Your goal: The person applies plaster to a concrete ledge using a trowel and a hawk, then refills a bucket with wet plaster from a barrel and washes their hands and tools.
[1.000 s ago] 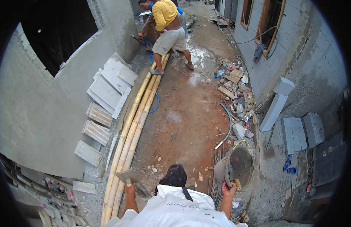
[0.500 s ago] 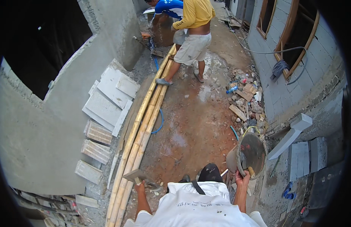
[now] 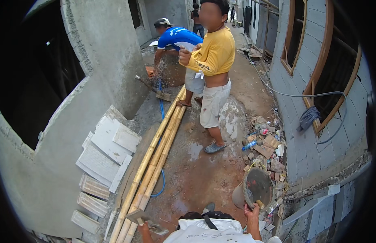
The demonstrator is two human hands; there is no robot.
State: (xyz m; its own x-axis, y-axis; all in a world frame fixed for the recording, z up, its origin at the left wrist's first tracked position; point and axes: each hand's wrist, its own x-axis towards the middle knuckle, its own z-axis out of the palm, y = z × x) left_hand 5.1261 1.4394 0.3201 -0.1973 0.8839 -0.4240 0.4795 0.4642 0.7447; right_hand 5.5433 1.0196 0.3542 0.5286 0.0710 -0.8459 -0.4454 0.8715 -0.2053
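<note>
At the lower left, my left hand (image 3: 144,230) is closed on the handle of a plastering float (image 3: 135,214), its flat board beside the bamboo poles (image 3: 157,156). A flat grey blade-like shape (image 3: 157,229) shows just right of that hand; I cannot tell whether it is held too. My right hand (image 3: 252,212) grips the near rim of a dark, mortar-stained bucket (image 3: 239,195), which is tilted with its mouth facing me. Inside the rim, close to my fingers, lies a rounded wooden handle (image 3: 260,203); the rest of that tool is hidden.
A person in a yellow shirt (image 3: 214,50) stands ahead, right of the poles. Another in blue (image 3: 178,37) bends over splashing water. Stacked pale slabs (image 3: 111,137) lie at left, rubble (image 3: 269,146) along the right wall. A blue hose (image 3: 163,182) runs beneath the poles.
The view has tilted up and the bucket now sits further left in it. The person in yellow has turned towards me and stepped right, off the poles. My hands keep their grips.
</note>
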